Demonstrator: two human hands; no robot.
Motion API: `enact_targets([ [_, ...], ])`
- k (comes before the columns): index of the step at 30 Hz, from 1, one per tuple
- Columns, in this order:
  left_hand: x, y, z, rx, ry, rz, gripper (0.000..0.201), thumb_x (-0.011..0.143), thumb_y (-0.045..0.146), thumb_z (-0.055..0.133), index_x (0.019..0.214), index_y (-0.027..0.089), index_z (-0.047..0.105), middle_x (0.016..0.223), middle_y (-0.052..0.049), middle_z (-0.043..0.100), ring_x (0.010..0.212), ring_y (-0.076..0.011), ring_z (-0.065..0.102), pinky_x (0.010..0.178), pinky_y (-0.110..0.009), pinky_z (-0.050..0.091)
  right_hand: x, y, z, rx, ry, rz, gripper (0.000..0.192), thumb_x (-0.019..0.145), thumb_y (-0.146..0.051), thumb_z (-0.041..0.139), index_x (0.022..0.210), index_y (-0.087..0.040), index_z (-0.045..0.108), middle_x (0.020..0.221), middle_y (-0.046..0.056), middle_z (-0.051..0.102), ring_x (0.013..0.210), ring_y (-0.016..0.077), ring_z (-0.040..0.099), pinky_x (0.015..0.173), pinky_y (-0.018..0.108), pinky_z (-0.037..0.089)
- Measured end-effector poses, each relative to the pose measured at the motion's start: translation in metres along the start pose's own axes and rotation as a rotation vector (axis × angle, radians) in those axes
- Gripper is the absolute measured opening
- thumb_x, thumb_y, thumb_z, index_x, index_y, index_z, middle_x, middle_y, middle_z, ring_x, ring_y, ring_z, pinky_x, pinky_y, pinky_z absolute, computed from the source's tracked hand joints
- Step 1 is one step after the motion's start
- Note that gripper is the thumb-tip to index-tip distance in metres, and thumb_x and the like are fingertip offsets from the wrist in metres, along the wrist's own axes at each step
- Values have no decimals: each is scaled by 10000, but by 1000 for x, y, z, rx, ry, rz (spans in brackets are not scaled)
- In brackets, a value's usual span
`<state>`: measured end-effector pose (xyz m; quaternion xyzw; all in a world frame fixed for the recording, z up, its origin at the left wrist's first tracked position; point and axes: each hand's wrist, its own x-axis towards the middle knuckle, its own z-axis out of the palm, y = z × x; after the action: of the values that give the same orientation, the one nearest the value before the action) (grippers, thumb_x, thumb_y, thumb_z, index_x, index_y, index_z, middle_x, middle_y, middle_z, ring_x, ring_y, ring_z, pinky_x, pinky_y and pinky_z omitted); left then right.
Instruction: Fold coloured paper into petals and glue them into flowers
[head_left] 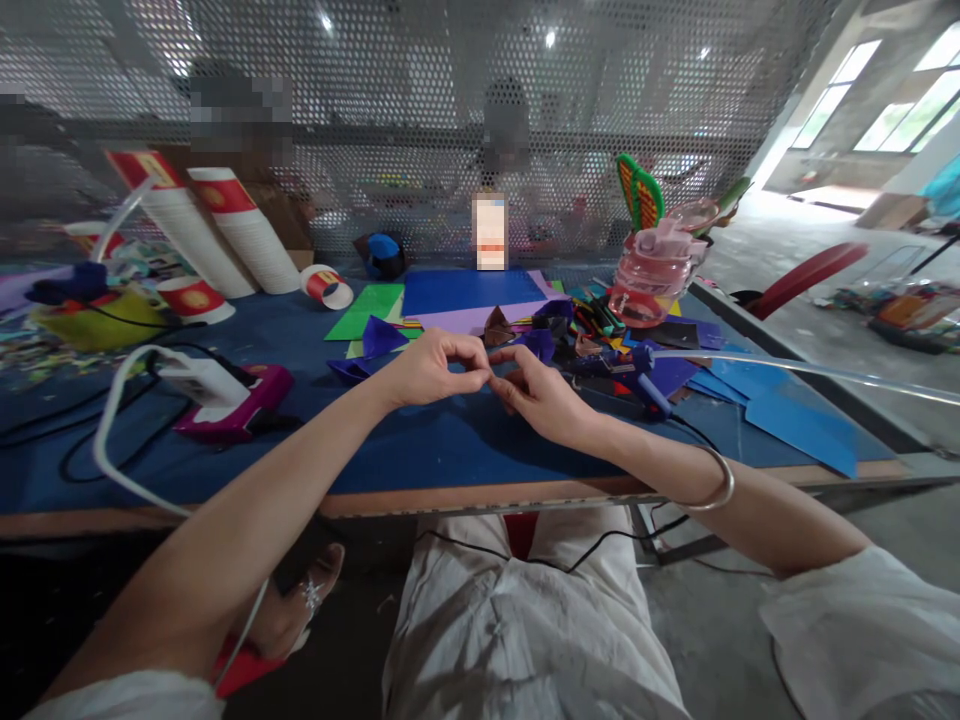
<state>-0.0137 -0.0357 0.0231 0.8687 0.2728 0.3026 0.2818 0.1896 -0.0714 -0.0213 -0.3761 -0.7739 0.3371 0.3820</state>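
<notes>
Something tiny, too small for us to make out, sits pinched where our two hands meet above the blue table (420, 450). In the head view, our left hand (431, 368) curls its fingers closed against the thumb, and our right hand (541, 398) closes its fingertips on the same spot. A glue gun (626, 372) lies just beside the right hand, with folded purple paper (379, 338) behind the left.

Both hands meet over the middle of the tabletop (450, 450), left hand (431, 368) touching right hand (541, 397). A glue gun (225, 395) lies to their left, with paper cups (225, 235) stacked behind it. Paper sheets (465, 295) lie behind the hands. A second glue gun (622, 370) lies right, in front of a plastic jar (652, 275).
</notes>
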Motion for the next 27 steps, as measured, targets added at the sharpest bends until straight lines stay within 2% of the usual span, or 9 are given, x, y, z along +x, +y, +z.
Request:
enact_targets([
  [4, 0, 1, 0, 22, 18, -79, 145, 772, 278, 582, 687, 174, 636, 684, 2, 647, 663, -137, 581, 667, -263, 459, 0, -1, 0, 1, -3, 4, 193, 999, -329, 521, 1149, -215, 475, 623, -84, 557, 573, 132, 559, 615, 276, 407],
  [7, 0, 1, 0, 57, 46, -114, 211, 833, 318, 489, 685, 187, 563, 641, 8, 578, 631, -140, 532, 616, -266, 417, -1, -1, 0, 11, 5, 5, 166, 1007, -296, 481, 1152, -215, 475, 628, -80, 554, 583, 134, 557, 628, 280, 413],
  [10, 0, 2, 1, 91, 25, -119, 291, 906, 369, 455, 683, 194, 520, 632, 16, 530, 619, -138, 501, 607, -269, 396, 0, 0, 0, 3, 10, 4, 159, 1008, -297, 475, 1146, -220, 472, 629, -78, 556, 583, 138, 555, 634, 285, 415],
  [16, -1, 7, 3, 93, -57, -105, 245, 888, 407, 586, 827, 173, 629, 746, 6, 639, 708, -147, 569, 691, -272, 435, 1, 2, -1, -5, 16, -9, 145, 1010, -346, 480, 1095, -230, 462, 625, -78, 557, 572, 140, 552, 633, 288, 416],
  [27, -1, 10, 2, 105, -120, -74, 209, 889, 338, 544, 782, 177, 622, 710, 20, 604, 677, -132, 525, 695, -266, 429, -1, 1, -2, -22, -11, 5, 168, 1019, -357, 482, 1115, -220, 467, 629, -72, 572, 588, 146, 578, 642, 288, 422],
])
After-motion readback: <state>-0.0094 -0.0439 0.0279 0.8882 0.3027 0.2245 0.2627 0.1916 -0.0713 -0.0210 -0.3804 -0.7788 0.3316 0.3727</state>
